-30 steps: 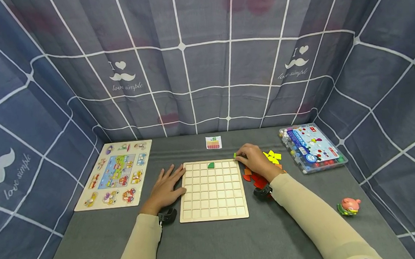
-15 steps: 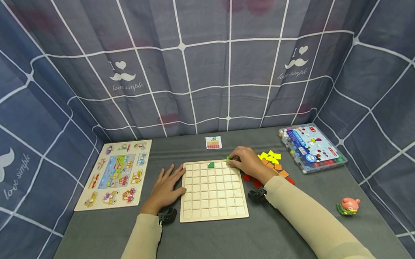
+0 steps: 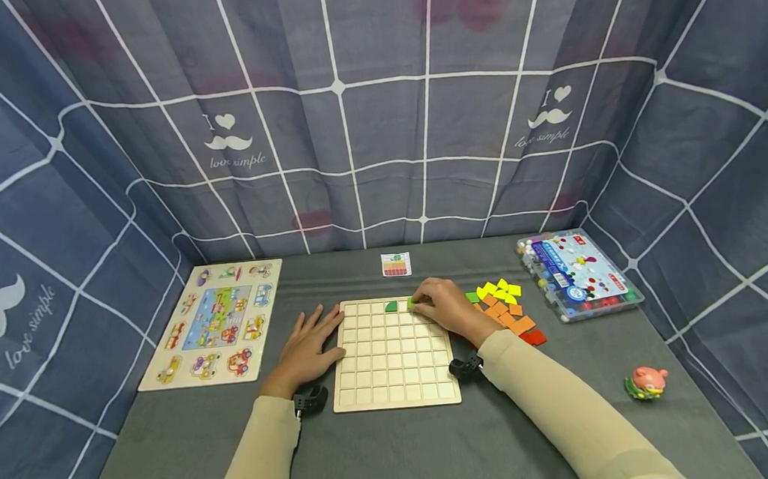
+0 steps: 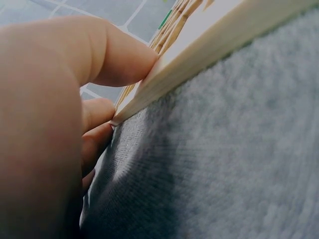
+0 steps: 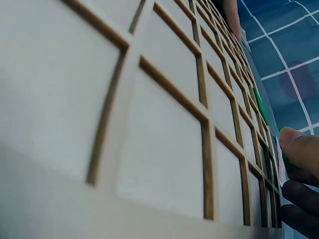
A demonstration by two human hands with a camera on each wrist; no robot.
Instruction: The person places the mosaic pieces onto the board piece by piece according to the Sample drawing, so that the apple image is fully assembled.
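A pale wooden grid board (image 3: 394,366) lies flat on the table. One dark green, curved-edged tile (image 3: 391,306) sits in its top row. My right hand (image 3: 445,306) pinches a light green tile (image 3: 410,304) over that row, just right of the dark green one; in the right wrist view, fingers largely hide the held tile. With fingers spread, my left hand (image 3: 303,355) rests by the board's left side. The left wrist view shows its thumb (image 4: 127,59) touching the wooden edge.
Yellow tiles (image 3: 499,290), orange tiles (image 3: 505,313) and red tiles (image 3: 534,337) lie right of the board. A small picture card (image 3: 396,265) is behind it. A vehicle puzzle (image 3: 208,321) stands left; a plastic box (image 3: 579,273) and a pig figurine (image 3: 646,383) sit right.
My right hand has moved left with the light green tile, from beyond the board's top right corner to beside the dark green tile. My left hand has stayed put.
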